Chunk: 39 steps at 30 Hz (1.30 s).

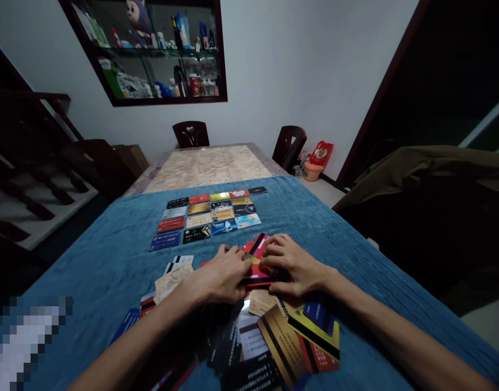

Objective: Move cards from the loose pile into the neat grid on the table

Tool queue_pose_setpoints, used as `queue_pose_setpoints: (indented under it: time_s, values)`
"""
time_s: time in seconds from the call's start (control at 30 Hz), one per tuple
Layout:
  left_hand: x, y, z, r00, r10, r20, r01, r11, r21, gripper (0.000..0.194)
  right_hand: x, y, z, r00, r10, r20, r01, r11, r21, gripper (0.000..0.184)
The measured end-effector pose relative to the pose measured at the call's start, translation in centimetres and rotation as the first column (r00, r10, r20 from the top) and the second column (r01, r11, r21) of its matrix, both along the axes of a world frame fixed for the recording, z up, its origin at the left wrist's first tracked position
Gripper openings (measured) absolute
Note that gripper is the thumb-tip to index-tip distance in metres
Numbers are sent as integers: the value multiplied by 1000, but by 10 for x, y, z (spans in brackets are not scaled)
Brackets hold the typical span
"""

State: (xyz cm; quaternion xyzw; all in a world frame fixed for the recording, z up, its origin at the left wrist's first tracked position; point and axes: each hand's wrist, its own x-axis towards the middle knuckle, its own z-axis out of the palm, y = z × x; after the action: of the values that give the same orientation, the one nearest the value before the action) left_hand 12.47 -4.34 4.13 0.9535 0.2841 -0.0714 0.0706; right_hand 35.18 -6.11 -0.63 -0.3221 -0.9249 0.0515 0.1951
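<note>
The red card (pixel 258 275) lies between the hands, right of the cloth (pixel 326 233)'s midline. Its long axis runs crosswise, roughly parallel to the cloth's far edge. The left hand (pixel 225 271) is at its left end, the right hand (pixel 292 263) at its right end; neither is clearly nearer. The card therefore lies rightward of the left hand and leftward of the right. Fingers of both hands are bent over the cards; whether either grips cannot be determined. Loose cards (pixel 280 339) lie toward the near edge; laid-out cards (pixel 223 226) stand in rows toward the far edge.
</note>
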Motion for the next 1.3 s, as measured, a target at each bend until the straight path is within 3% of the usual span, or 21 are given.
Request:
queue_pose_setpoints:
  time_s: [0.23, 0.43, 0.57, 0.77, 0.97, 1.3]
  values:
    - [-2, 2, 9, 1000, -12, 5, 13, 998, -69, 11, -1, 0, -9, 996, 66, -53, -62, 996, 70, 14]
    - [-2, -1, 14, 999, -27, 43, 32, 994, -109, 20, -1, 2, -15, 989, 88, -116, -76, 991, 110, 12]
    - [-4, 4, 15, 997, -23, 69, 31, 992, -124, 15, -2, 0, -13, 974, 90, -208, -67, 991, 117, 14]
    - [-9, 21, 7, 988, -21, 151, 33, 996, -78, 19, -4, 0, -10, 951, -67, -301, 84, 996, 42, 15]
    - [-9, 32, -1, 989, 49, 142, -33, 993, -115, 18, -1, 2, -17, 933, -170, -318, 165, 985, -41, 23]
    - [-10, 38, -9, 981, 54, 187, -37, 995, -91, 18, 0, 5, -17, 935, -168, -313, 161, 986, -48, 29]
